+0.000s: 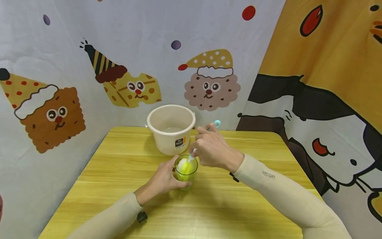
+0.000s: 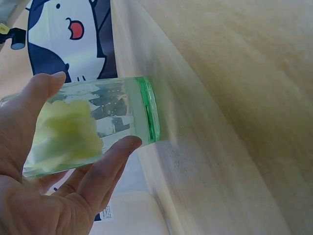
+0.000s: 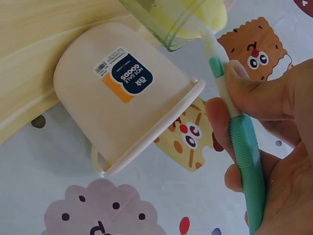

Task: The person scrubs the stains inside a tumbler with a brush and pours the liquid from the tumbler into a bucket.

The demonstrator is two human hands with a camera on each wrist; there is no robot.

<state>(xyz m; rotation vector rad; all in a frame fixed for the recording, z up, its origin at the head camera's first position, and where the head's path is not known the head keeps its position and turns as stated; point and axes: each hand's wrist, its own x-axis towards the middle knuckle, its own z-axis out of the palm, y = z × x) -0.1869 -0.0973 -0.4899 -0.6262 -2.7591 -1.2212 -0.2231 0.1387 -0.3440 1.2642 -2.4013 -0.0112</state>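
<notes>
- The left hand (image 1: pixel 164 181) had its fingers part-closed round a green-tinted glass (image 1: pixel 186 177) over the surface (image 1: pixel 238 205), in front of the bucket (image 1: pixel 161 139).
- The right hand (image 1: pixel 213 146) gripped a brush (image 3: pixel 244 147), fingers curled round its handle.
- The sponge head (image 1: pixel 184 167) sat inside the glass; scrubbing seemed under way, withdrawal not yet done.

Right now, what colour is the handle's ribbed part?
The ribbed part is teal green, clearest in the right wrist view.
</notes>
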